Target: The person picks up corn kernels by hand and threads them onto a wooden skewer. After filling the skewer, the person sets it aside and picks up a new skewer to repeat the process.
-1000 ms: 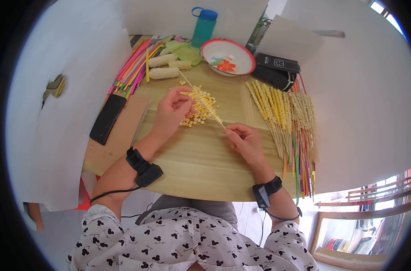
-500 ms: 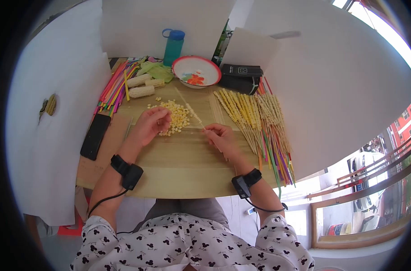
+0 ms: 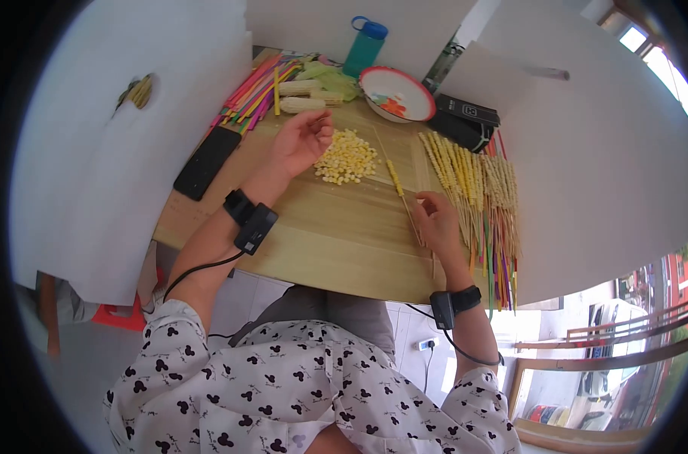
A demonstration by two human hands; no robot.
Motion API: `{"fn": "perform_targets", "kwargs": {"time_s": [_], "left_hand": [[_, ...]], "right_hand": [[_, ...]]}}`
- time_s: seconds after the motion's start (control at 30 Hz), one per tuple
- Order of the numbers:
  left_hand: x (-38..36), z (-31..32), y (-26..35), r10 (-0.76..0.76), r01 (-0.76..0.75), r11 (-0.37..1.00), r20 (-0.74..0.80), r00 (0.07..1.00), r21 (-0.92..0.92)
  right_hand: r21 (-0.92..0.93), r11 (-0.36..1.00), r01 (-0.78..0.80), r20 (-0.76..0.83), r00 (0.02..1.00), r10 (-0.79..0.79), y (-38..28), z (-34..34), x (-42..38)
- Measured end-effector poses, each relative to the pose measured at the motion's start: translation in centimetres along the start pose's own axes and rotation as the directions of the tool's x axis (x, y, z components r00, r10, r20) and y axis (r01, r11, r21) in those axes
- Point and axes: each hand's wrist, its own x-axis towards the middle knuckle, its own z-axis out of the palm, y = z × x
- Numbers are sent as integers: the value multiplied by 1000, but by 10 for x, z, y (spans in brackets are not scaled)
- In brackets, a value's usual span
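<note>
A thin stick threaded with yellow corn kernels [image 3: 394, 178] slants over the table beside my right hand [image 3: 437, 221]. The thumb and fingers of that hand are closed at the stick's lower part, though the exact contact is small and hard to see. Up and to the left, my left hand [image 3: 304, 142] hovers at the edge of a pile of loose corn kernels [image 3: 347, 157]. Its fingers are curled in with the tips together, and whatever they may hold is too small to make out.
Finished kernel sticks [image 3: 457, 174] lie in a bundle at right, by a black box [image 3: 465, 121]. At the back are an enamel bowl [image 3: 419, 92], a blue bottle [image 3: 365, 49] and bare corn cobs [image 3: 302, 104]. Coloured strips [image 3: 257, 91] and a black phone [image 3: 208, 163] lie left.
The view has shifted, so the table sits farther right and higher. My left hand has drawn toward the cobs, off the pile. The kernels on the stick now show yellow instead of pale.
</note>
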Motion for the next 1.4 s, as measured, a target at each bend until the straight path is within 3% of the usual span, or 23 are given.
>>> {"fn": "perform_targets", "kwargs": {"time_s": [0.07,0.13,0.2,0.33,0.37,0.43,0.57,0.63,0.7,0.73,0.77,0.8,0.83,0.9,0.93,0.97,1.0,1.13,1.17,1.2,1.23,1.3,1.4], "left_hand": [[0,11,3,38,-37,999,-15,999,11],[0,28,5,62,-61,998,-22,998,24],[3,49,4,104,-109,992,-72,992,-66],[11,81,-19,82,-76,981,28,996,-177],[11,86,-28,69,-55,972,54,996,-230],[13,91,-49,46,-22,958,78,996,-285],[17,88,-85,-41,30,927,-20,999,-375],[18,90,-96,-71,38,924,-72,995,-382],[19,92,-103,86,-91,996,-175,981,-25],[21,90,-106,84,-89,996,-174,981,-25],[23,88,-109,203,-161,953,-146,968,256],[24,88,-112,309,-224,828,-85,947,513],[25,88,-115,308,-223,829,-84,948,513],[26,88,-123,408,-350,438,164,898,828],[27,87,-124,407,-350,438,165,899,828],[27,84,-124,407,-472,-7,434,804,882],[27,84,-125,280,-520,-444,664,693,730],[22,93,-124,214,-538,-366,631,745,759],[20,98,-122,305,-409,77,369,878,909],[20,100,-121,252,-200,511,77,965,836],[23,95,-120,246,-199,512,79,966,836],[28,84,-116,83,-48,906,-65,994,420],[24,76,-119,-3,61,913,-144,990,402]], "right_hand": [[-39,994,99,-119,988,-103,-11,4,-1],[289,954,-81,22,997,78,-27,6,-5],[563,750,-347,303,931,203,-60,17,-16],[738,426,-523,600,798,-58,-110,61,-37],[740,421,-524,596,801,-51,-119,70,-40],[853,290,-434,513,801,-310,-137,82,-43],[871,297,-392,476,823,-309,-152,85,-45],[915,78,-395,398,858,-324,-147,94,-48],[917,59,-395,393,863,-319,-139,101,-50],[918,41,-394,386,868,-313,-134,104,-51],[919,41,-392,385,869,-311,-130,106,-52],[919,52,-392,388,870,-304,-127,107,-51],[918,62,-393,393,871,-295,-125,108,-52],[917,47,-397,394,878,-271,-124,109,-52],[915,34,-403,398,883,-250,-124,110,-52],[915,33,-402,397,883,-250,-123,112,-51],[916,5,-401,391,889,-238,-122,114,-50],[905,-48,-423,401,884,-241,-121,111,-50],[908,-47,-416,394,887,-240,-120,110,-49],[909,-23,-417,396,877,-272,-118,109,-48],[908,0,-419,400,866,-300,-117,109,-48],[904,-12,-427,404,865,-297,-121,106,-49],[876,34,-480,468,833,-295,-116,106,-48]]}}
